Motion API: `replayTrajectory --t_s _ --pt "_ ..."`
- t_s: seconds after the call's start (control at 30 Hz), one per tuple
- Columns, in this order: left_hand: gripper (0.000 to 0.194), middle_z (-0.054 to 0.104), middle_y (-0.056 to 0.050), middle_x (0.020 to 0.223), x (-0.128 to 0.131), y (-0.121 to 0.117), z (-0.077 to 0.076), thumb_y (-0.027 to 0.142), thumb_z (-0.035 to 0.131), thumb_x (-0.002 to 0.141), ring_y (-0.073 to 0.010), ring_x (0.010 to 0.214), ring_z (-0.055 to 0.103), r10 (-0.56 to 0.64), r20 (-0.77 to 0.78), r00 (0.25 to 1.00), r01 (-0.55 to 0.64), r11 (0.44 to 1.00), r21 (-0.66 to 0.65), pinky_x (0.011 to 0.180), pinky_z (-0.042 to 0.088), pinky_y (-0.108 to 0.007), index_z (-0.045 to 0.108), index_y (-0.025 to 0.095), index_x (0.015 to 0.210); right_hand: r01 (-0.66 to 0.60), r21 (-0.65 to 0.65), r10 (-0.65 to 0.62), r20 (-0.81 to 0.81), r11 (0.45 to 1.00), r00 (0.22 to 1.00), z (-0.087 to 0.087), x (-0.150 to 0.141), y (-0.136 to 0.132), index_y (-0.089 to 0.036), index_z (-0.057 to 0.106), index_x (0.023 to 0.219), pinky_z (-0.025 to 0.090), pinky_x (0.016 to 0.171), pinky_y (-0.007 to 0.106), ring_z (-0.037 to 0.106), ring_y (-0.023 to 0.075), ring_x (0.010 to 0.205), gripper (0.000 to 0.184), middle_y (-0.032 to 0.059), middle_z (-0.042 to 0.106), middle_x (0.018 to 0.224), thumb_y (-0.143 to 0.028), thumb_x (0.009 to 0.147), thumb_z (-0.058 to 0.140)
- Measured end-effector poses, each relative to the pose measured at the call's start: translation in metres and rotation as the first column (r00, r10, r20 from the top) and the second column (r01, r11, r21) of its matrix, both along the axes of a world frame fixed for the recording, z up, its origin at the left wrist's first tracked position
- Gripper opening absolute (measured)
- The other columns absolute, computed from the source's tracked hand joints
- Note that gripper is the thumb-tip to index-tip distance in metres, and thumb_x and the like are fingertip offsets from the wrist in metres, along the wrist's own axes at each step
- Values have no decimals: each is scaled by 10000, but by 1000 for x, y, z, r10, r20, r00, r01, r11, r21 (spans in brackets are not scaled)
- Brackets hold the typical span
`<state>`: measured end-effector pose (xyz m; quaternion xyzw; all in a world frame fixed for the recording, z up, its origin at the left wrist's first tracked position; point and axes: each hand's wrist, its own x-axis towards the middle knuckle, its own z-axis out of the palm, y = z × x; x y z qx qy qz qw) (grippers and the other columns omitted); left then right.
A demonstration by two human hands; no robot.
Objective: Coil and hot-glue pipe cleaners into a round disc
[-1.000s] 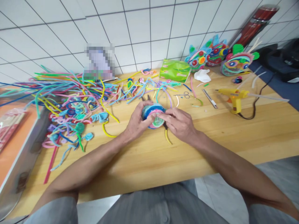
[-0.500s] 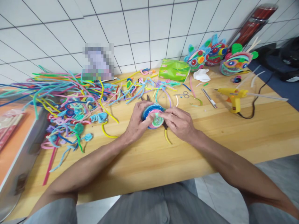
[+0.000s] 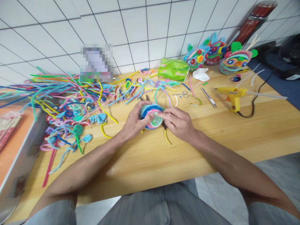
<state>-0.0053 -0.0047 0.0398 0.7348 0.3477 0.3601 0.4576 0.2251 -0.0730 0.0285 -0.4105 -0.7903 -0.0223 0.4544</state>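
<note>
A round piece wound from pipe cleaners (image 3: 156,122), with blue, pink and pale green rings, is in the middle of the head view. My left hand (image 3: 134,120) wraps round its left side, the thumb lying across its front face. At the right edge of the green centre, my right hand (image 3: 180,122) has its fingertips pinched together against the coil. Whatever lies between those fingertips is too small to make out. Under the round piece lies a pair of pliers (image 3: 167,135) with yellow handles, mostly hidden. A teal pipe cleaner (image 3: 156,95) arches behind it.
Loose pipe cleaners (image 3: 67,87) pile up on the left. A yellow glue gun (image 3: 234,98), a cutter knife (image 3: 208,97) and small scissors (image 3: 184,94) lie to the right. Against the tiled wall are a green tissue pack (image 3: 173,69) and several decorated heads (image 3: 235,62).
Both hands keep their hold on the round piece, with slight finger motion at its green centre. The whole view has shifted a little, so everything appears slightly further left.
</note>
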Motion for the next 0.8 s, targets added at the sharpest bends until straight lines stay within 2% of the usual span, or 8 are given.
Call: replayTrajectory --t_s 0.17,0.33,0.47,0.63,0.8 --pt "543 658 -105 1448 2 -2 -13 581 727 996 -308 1384 620 100 34 994 -104 980 172 1247 486 -516 627 274 1432 42 41 -42 7 998 999 -1 2 4 -302 824 1272 632 830 307 760 174 929 396 46 799 1032 -74 1029 610" --pt "525 629 -103 1414 0 -2 -15 604 686 1026 -310 1397 587 80 -20 997 -72 962 263 1250 483 -526 636 290 1444 42 87 -40 -26 995 999 -2 1 6 -252 811 1219 634 857 308 766 187 941 335 59 799 1023 -58 1020 625" --pt "529 624 -114 1434 0 -3 -14 607 688 1022 -312 1387 597 48 -10 999 -45 977 208 1243 488 -524 598 274 1423 23 111 -19 -36 994 999 -1 0 5 -239 803 1173 633 838 298 767 182 932 307 58 796 1011 -42 1008 635" --pt "554 613 -128 1470 1 -6 -14 563 704 1024 -289 1361 630 -1 37 999 -3 995 100 1212 519 -486 519 254 1445 42 80 -41 -13 996 999 -2 -1 4 -277 818 1181 636 828 307 771 177 931 354 39 800 1007 -42 1006 620" --pt "583 609 -121 1463 0 -7 -12 577 726 1003 -297 1365 623 1 40 999 -3 998 58 1212 517 -493 514 254 1439 38 150 -38 0 988 999 -2 -3 3 -252 801 1172 637 816 293 767 169 907 313 40 796 980 -43 1014 630"
